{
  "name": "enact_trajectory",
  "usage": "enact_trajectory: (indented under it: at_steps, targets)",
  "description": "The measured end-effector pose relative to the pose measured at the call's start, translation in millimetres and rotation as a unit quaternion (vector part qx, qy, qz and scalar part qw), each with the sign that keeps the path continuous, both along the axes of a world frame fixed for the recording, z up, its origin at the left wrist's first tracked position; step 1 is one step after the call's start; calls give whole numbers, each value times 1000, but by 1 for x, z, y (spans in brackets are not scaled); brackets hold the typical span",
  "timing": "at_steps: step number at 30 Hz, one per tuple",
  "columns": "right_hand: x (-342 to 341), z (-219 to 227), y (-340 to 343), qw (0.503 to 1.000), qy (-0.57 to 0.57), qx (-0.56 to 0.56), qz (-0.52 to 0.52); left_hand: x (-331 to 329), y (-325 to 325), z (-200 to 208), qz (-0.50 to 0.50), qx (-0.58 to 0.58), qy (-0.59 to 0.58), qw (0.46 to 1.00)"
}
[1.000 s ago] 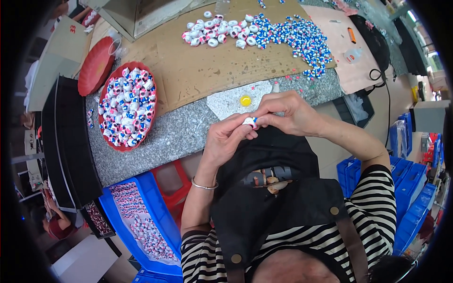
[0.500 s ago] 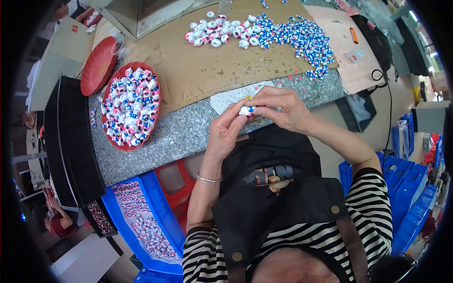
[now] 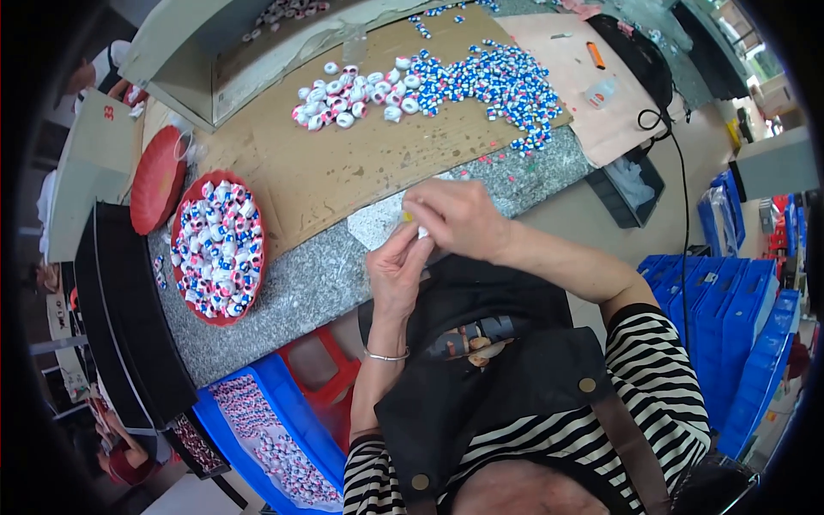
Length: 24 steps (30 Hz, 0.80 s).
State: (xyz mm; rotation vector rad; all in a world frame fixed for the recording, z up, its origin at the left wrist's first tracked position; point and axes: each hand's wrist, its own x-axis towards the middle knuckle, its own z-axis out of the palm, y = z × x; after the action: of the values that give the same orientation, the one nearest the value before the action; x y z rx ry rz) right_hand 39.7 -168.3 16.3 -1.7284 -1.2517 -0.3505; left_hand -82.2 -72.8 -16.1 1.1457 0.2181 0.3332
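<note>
Left hand (image 3: pixel 397 270) pinches small white piece (image 3: pixel 422 232); right hand (image 3: pixel 464 218) curls over it, can't tell its grip; piece mostly covered, stage unclear; left of hands, red dish (image 3: pixel 244 185) heaped with white-and-blue pieces (image 3: pixel 218 245), apparently done; beyond hands, loose white pieces (image 3: pixel 344 100) and small blue-white bits (image 3: pixel 515 86), apparently left to do.

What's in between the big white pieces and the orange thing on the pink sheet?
The head view shows a heap of little blue-and-white pieces there, then some of the pink sheet.
</note>
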Motion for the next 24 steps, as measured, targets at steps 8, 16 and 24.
enact_trajectory:
  at_steps: [8, 16, 24]
  targets:
    - [9, 20, -26, 898, 429, -25, 95, 12, -1, 10, -13, -99, -42, 994]
    - [4, 13, -29, 983, 150, -76, 72, 7, 4, 5, -16, 5, -3, 1000]
    - [85, -1, -115, 980, 36, -122, -154, -46, 149, 65, 314, 694, 88, 642]
